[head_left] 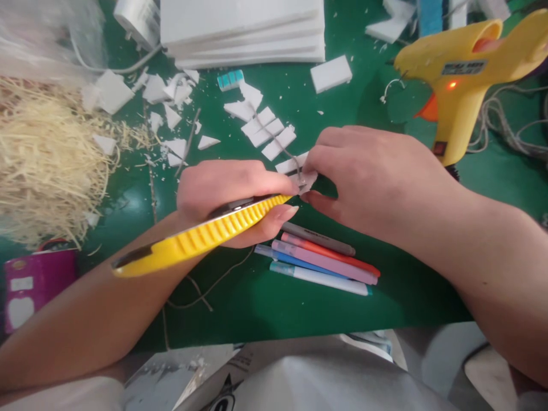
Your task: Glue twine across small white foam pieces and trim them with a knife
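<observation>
My left hand [231,191] is wrapped round a yellow utility knife [201,237], whose handle slants down to the left and whose tip points at the other hand. My right hand [368,177] pinches a small white foam piece [306,180] right at the knife's tip. A thin grey cord [274,140] runs from that piece back over several cut foam strips [268,131]. Both hands hover above the green mat [278,302].
Several coloured marker pens [321,260] lie just below my hands. A yellow glue gun [462,74] stands at the right with its light on. Stacked foam sheets [244,28] lie at the back, pale straw [43,165] at the left, a magenta box [34,282] bottom left.
</observation>
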The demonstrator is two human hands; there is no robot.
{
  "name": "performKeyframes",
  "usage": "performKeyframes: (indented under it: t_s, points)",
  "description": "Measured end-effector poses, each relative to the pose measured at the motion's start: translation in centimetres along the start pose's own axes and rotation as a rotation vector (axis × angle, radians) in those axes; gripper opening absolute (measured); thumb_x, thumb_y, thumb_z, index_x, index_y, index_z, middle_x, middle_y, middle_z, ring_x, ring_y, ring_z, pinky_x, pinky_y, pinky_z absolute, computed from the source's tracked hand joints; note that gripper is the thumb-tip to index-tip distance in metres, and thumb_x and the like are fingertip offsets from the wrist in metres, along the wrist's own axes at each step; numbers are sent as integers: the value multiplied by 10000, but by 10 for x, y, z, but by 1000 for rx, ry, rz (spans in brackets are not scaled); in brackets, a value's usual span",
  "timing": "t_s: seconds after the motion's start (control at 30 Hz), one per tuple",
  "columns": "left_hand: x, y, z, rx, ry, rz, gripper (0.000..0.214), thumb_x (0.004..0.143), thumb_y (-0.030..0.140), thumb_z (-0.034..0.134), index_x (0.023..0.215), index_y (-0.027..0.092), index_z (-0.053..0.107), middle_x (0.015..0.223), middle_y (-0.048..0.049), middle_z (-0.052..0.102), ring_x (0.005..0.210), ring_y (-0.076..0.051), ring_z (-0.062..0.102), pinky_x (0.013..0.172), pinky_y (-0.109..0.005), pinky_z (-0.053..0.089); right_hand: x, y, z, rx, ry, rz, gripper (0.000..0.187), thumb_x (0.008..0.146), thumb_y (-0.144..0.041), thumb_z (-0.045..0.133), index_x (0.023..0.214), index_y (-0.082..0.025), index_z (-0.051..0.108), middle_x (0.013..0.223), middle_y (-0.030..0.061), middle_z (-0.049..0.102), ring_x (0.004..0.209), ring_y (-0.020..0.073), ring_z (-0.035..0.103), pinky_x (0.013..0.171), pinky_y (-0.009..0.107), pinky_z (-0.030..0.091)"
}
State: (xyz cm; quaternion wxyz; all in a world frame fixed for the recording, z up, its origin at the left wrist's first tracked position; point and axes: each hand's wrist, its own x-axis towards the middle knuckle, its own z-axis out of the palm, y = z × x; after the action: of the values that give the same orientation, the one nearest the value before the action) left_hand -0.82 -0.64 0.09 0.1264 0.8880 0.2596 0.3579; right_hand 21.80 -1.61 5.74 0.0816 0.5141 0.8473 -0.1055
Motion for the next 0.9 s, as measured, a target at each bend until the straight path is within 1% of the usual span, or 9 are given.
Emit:
performKeyframes:
  t_s: [0.07,0.13,0.2,0.3,0.37,0.5,0.63,0.77,0.9]
  points:
    - [-1,-2,-1,-4,-18,3,384,1144,526,542,1082,283,833,855,25,842,733,-144,767,662,-278,563,1,0,0,-2,8,2,206,965,-299,722,1154,-232,769,1166,93,784,1153,372,788,779,393,583]
    - [-1,-2,-2,10,-57,-14,455,1151,572,500,1097,275,841,851,7,839,738,-158,767,629,-306,532,2,0,0,1,25,-2,203,951,-292,727,1137,-230,778,1146,92,789,1135,374,795,758,387,579]
    - [1,-1,-3,45,-80,-23,488,1157,572,469,1098,264,842,847,-5,838,742,-168,775,606,-321,514,2,0,0,7,37,-4,199,943,-284,730,1126,-228,783,1134,93,792,1121,372,799,741,382,569]
    - [3,2,-4,82,-17,20,375,1132,480,533,1043,263,826,806,18,831,704,-153,774,601,-293,537,2,0,0,13,35,-3,207,944,-274,730,1140,-229,780,1144,96,791,1125,374,797,730,385,552]
    - [4,4,-4,89,2,26,344,1117,449,538,1016,271,815,782,24,826,685,-156,772,597,-288,551,3,0,0,13,27,1,217,948,-275,734,1157,-232,773,1152,98,787,1140,381,793,730,392,542]
    - [8,6,-6,125,-40,15,425,1133,483,493,1006,255,828,771,8,821,672,-161,764,555,-295,519,3,0,0,17,14,11,218,954,-275,738,1165,-236,771,1155,99,788,1150,386,789,724,395,528]
    - [15,8,-12,229,-102,64,586,1172,509,372,927,239,830,677,31,764,548,-129,692,467,-268,462,2,1,0,21,23,8,219,951,-274,741,1164,-237,775,1159,100,793,1149,385,788,722,394,524]
    - [18,9,-15,230,-102,63,488,1148,460,454,942,240,837,693,40,776,565,-118,700,518,-235,499,3,0,0,20,18,7,220,957,-272,733,1171,-240,776,1151,101,796,1141,382,789,718,394,520]
    - [16,9,-14,229,-123,47,573,1173,487,373,951,234,836,699,28,760,559,-130,676,487,-269,458,3,0,0,25,28,6,217,953,-265,727,1159,-236,784,1152,101,800,1126,379,789,712,394,521]
